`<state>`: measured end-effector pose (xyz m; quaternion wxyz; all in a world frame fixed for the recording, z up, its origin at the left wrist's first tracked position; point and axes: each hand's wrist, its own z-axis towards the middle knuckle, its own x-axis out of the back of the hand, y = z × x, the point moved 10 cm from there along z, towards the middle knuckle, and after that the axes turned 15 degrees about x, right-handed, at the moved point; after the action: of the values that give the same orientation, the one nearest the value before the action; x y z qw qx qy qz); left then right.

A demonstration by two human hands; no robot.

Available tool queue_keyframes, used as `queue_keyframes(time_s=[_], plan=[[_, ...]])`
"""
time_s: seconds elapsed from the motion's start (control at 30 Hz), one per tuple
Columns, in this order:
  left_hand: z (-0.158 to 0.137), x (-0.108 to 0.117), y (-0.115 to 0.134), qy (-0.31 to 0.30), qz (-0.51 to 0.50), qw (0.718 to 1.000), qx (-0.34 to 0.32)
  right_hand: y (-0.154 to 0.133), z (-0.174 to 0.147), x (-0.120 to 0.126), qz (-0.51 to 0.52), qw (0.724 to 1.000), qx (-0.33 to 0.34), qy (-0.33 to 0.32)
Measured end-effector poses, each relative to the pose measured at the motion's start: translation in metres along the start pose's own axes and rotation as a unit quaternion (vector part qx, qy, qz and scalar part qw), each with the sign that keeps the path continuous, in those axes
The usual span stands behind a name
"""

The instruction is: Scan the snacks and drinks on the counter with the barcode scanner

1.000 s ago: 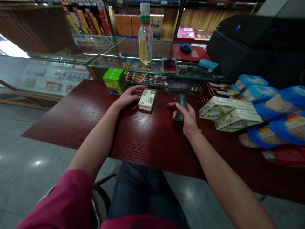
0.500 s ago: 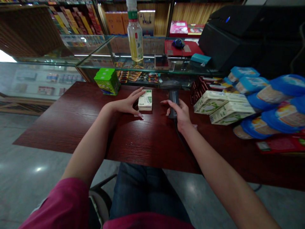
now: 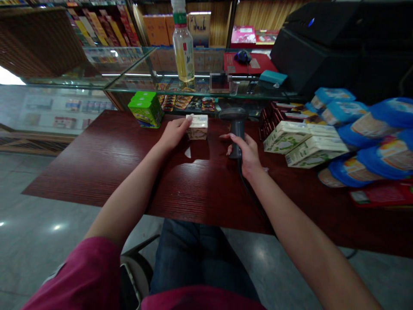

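Observation:
My left hand (image 3: 176, 131) grips the left end of a small cream-coloured carton (image 3: 198, 128) with print on its side. The carton is tipped up over the dark red wooden counter (image 3: 129, 172); whether its lower edge touches the wood I cannot tell. In my right hand (image 3: 248, 154) is a dark grey barcode scanner (image 3: 238, 129), held upright by its handle, its head just right of the carton. A black cable (image 3: 244, 184) runs down from the handle along my wrist. A green carton pack (image 3: 146, 110) stands left of my left hand.
Matching cream cartons (image 3: 314, 150) lie to the right, beside blue-lidded tubs (image 3: 361, 165) and dark red packets (image 3: 269, 119). Behind the counter is a glass display case (image 3: 135, 79) bearing a bottle (image 3: 183, 56), a mouse (image 3: 241, 57) and a black machine (image 3: 309, 60).
My left hand has closed on the cream carton, which lay flat, and tipped it up so another side faces me. The right hand still holds the scanner in nearly the same place.

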<state>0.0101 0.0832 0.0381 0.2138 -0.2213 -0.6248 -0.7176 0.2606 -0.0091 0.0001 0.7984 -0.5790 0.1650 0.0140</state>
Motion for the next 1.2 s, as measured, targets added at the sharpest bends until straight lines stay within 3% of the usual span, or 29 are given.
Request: queue_keyframes(time_s=[0.1, 0.17, 0.37, 0.6, 0.7, 0.87, 1.03, 1.2], plan=[[0.001, 0.01, 0.0, 0.09, 0.037, 0.995, -0.002, -0.001, -0.001, -0.002, 0.002, 1.0, 0.004, -0.003], [0.002, 0.01, 0.001, 0.103, 0.03, 0.994, -0.018, -0.002, -0.001, -0.003, 0.0, 1.0, 0.013, -0.008], [0.008, -0.002, -0.01, -0.006, -0.045, 0.996, -0.072, -0.008, 0.0, -0.003, -0.036, 0.996, 0.079, -0.024], [0.0, -0.004, -0.018, -0.005, -0.137, 0.99, -0.028, -0.041, -0.016, 0.014, -0.11, 0.977, 0.182, 0.005], [-0.026, -0.034, 0.005, -0.049, -0.171, 0.983, -0.041, -0.062, -0.035, 0.038, -0.136, 0.968, 0.207, 0.039], [-0.083, -0.111, 0.066, -0.138, -0.173, 0.972, -0.08, -0.097, -0.067, 0.084, -0.201, 0.945, 0.241, 0.09], [-0.105, -0.166, 0.116, -0.105, -0.113, 0.984, -0.085, -0.111, -0.093, 0.11, -0.196, 0.948, 0.225, 0.11], [-0.106, -0.206, 0.133, -0.038, -0.112, 0.991, -0.057, -0.12, -0.115, 0.131, -0.18, 0.952, 0.209, 0.13]])
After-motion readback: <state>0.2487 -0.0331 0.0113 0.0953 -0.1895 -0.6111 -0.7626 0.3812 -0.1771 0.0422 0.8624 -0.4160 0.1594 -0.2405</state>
